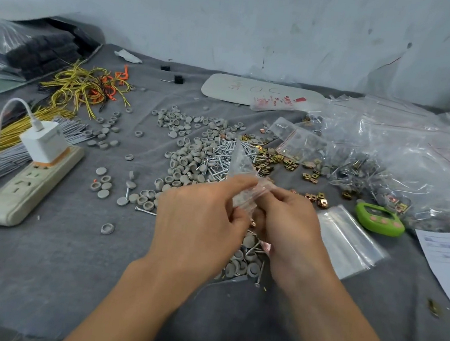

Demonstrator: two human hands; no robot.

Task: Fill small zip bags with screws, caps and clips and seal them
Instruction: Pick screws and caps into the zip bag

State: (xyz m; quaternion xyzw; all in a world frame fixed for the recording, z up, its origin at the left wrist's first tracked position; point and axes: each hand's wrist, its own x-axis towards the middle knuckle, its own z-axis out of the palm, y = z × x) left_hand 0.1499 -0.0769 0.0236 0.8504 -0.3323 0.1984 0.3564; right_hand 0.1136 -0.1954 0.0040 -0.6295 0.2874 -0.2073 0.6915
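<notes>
Mid-frame, the left hand [201,218] and right hand [288,223] both pinch a blurred bag [242,169]; its contents are hard to make out.

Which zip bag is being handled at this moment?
The small clear bag pinched between the left hand and right hand, above the loose screws; the flat empty bags and the filled pile lie untouched.

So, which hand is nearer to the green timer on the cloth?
Right. Both hands pinch one small zip bag; the right hand lies left of the green timer, and the left hand lies farther left, beyond it.
</notes>
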